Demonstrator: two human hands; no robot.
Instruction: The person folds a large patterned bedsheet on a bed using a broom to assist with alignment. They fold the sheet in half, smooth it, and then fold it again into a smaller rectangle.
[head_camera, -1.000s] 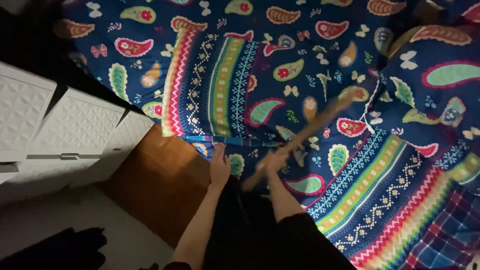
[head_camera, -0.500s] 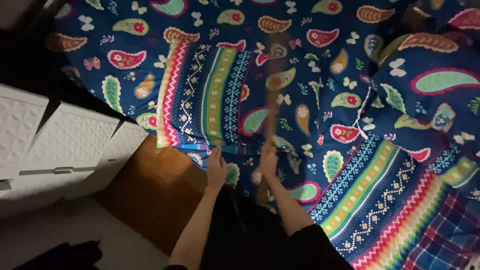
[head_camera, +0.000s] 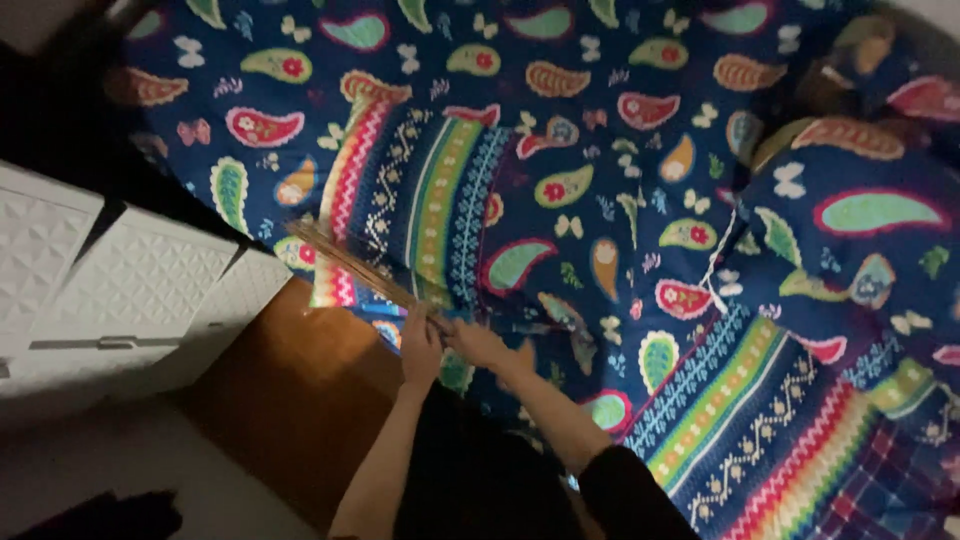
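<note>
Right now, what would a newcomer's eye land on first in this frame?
The bright paisley bedcover fills most of the view, navy with red, green and yellow stripes. At lower centre the left hand and right hand together grip a thin bundle of sticks slanting up-left across the cover's edge. White drawers stand at the left.

Both hands meet at the bed's near edge: left hand (head_camera: 421, 345) and right hand (head_camera: 478, 343) side by side, touching, fingers closed around the base of a thin bundle of straw-coloured broom bristles (head_camera: 352, 263) that slants up and left away from the fingers, motion-blurred. Under and beyond the fingers lies a dark blue paisley bedspread (head_camera: 600, 150) with bright striped bands, folded just above the fingers. Left of the fingers, orange-brown wooden floor (head_camera: 290, 380); farther left, white embossed drawer fronts (head_camera: 150, 290).
</note>
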